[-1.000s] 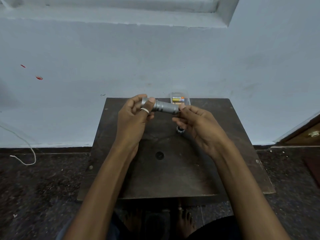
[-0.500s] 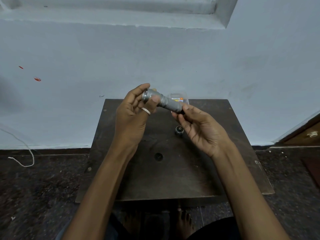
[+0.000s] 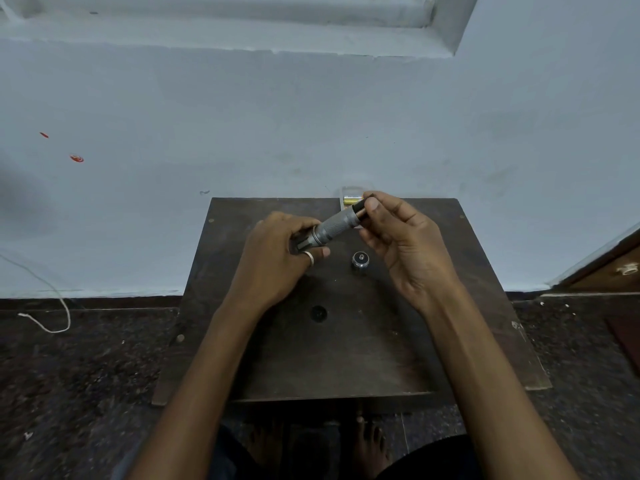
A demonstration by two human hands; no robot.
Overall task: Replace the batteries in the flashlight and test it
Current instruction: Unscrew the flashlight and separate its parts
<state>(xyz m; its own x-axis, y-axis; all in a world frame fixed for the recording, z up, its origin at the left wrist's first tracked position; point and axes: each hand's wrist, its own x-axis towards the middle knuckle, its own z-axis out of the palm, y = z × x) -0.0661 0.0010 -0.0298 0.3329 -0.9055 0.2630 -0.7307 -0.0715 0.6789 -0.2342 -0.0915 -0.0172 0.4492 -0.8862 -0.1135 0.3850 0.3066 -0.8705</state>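
Observation:
A silver flashlight (image 3: 334, 227) with a knurled body is held above a small dark wooden table (image 3: 346, 358). My left hand (image 3: 277, 258) grips its head end, low on the left. The open tail end points up and to the right, and a dark battery holder (image 3: 360, 206) sticks out of it. My right hand (image 3: 401, 237) pinches that holder between thumb and fingers. The flashlight's tail cap (image 3: 360, 260) stands on the table below, between my hands. A clear plastic pack with batteries (image 3: 351, 199) lies at the table's far edge, partly hidden by the flashlight.
The table stands against a pale blue wall. A round hole (image 3: 318, 313) marks its middle. A white cord (image 3: 52, 306) trails over the dark floor on the left. A wooden door corner (image 3: 613, 268) shows at right. My bare feet are under the table's near edge.
The flashlight has tipped over: its head end dropped to the lower left and its tail rose to the upper right. My right hand moved up to the tail and now pinches the protruding battery holder.

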